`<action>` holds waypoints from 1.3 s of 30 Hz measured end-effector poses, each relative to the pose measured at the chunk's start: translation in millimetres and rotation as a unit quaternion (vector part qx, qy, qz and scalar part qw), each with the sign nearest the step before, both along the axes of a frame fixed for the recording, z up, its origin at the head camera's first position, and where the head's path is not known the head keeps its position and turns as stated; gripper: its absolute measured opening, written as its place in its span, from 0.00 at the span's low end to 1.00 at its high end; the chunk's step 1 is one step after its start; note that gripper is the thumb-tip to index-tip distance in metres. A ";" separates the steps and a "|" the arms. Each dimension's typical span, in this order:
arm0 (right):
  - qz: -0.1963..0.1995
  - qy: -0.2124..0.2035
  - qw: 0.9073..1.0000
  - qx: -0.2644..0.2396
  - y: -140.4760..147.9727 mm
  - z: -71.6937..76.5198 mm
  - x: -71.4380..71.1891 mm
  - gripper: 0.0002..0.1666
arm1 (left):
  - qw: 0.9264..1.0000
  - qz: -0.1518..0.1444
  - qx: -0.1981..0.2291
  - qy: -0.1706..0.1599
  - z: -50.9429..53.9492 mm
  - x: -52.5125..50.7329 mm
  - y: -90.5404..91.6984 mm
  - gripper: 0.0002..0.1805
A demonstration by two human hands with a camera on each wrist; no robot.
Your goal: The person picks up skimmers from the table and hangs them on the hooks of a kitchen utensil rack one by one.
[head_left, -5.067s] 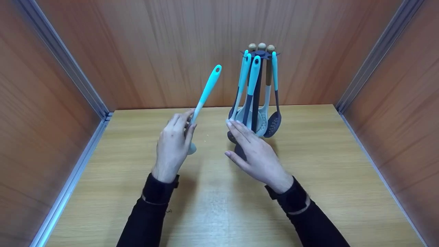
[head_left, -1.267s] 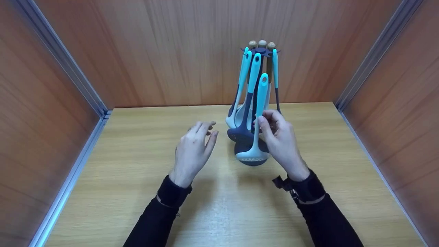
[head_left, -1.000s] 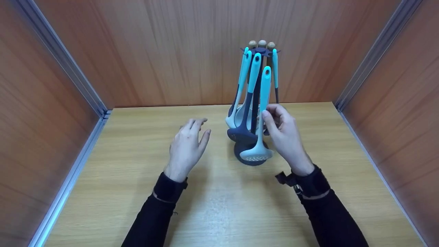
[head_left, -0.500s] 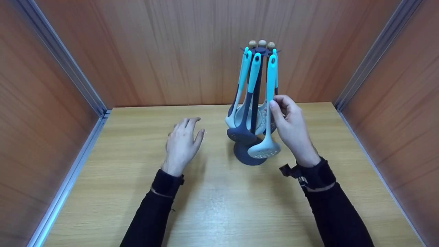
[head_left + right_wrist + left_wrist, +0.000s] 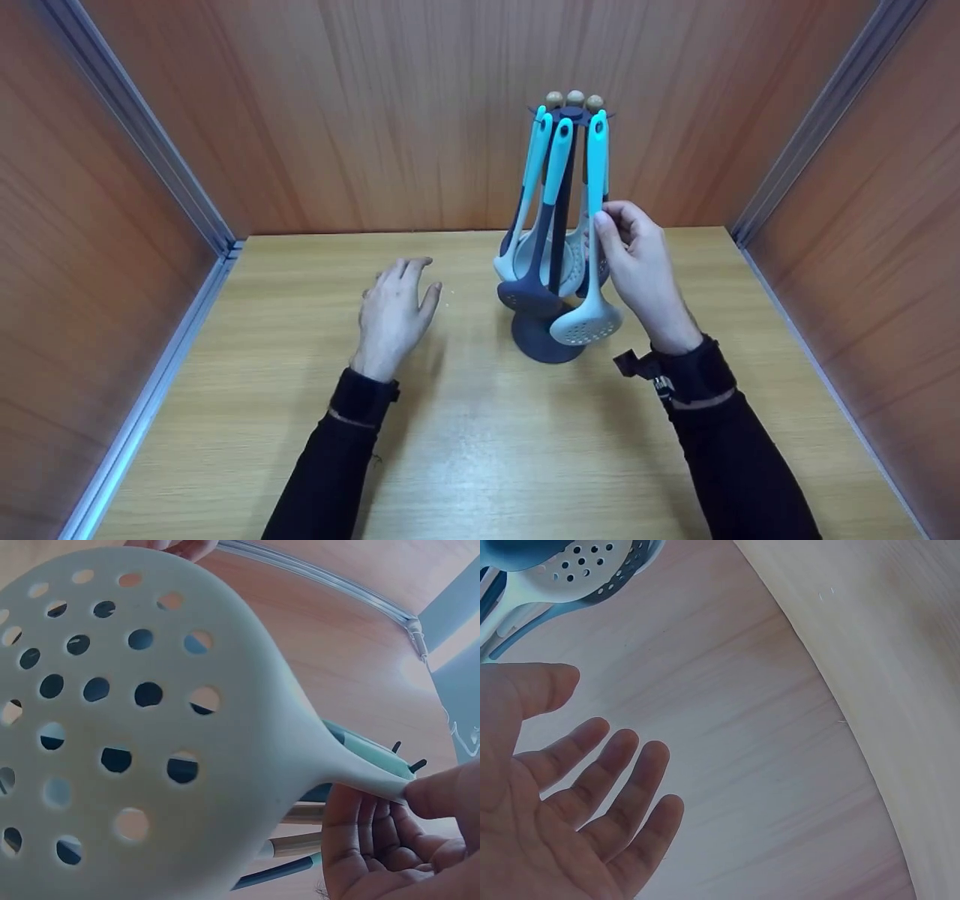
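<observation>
My right hand (image 5: 641, 259) pinches the stem of a pale skimmer (image 5: 587, 324) with a turquoise handle. Its perforated head fills much of the right wrist view, the thumb against its neck. The skimmer stands upright at the right front of a dark utensil rack (image 5: 546, 341); its handle top is level with the rack's hooks. Whether it sits on a hook I cannot tell. A dark perforated utensil (image 5: 529, 296) hangs to its left. Out to the left, my left hand (image 5: 391, 315) hovers over the table with its fingers spread and nothing in them.
Several other turquoise-handled utensils hang around the rack, with wooden knobs (image 5: 575, 98) at its top back. The rack stands on a light wooden table (image 5: 465, 450). Wood-grain panels close in the back (image 5: 375, 112) and both sides.
About five seconds ago my left hand held a pale turquoise-handled utensil. Since then my right hand, holding the skimmer, has moved up and right against the rack; my left hand has drawn left.
</observation>
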State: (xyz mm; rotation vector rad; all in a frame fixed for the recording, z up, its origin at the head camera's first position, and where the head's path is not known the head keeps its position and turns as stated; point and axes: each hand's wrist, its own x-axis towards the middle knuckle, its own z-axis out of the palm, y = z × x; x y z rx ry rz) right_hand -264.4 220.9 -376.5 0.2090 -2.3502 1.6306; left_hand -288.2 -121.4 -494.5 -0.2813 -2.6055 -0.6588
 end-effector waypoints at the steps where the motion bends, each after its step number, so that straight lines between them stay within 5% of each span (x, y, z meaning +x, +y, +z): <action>1: -0.001 -0.001 1.000 0.002 0.5 0.3 -0.7 0.22 | 1.000 0.000 0.000 -0.002 -0.4 -0.4 -0.3 0.26; 9: -0.004 -0.003 1.000 0.024 6.6 0.0 -8.5 0.23 | 1.000 -0.001 0.003 -0.009 -2.3 -4.2 -0.4 0.26; 20: -0.005 0.009 1.000 0.026 7.4 -6.1 -24.5 0.23 | 0.999 -0.010 0.007 0.037 -8.3 -8.5 -1.8 0.24; 33: -0.003 -0.010 1.000 0.030 15.8 -12.3 -26.7 0.25 | 1.000 -0.002 0.011 0.013 -10.7 -10.0 -7.5 0.26; 39: -0.025 0.057 0.998 0.001 26.7 -22.9 -21.5 0.24 | 1.000 0.008 0.008 -0.010 -11.7 -11.9 -11.6 0.26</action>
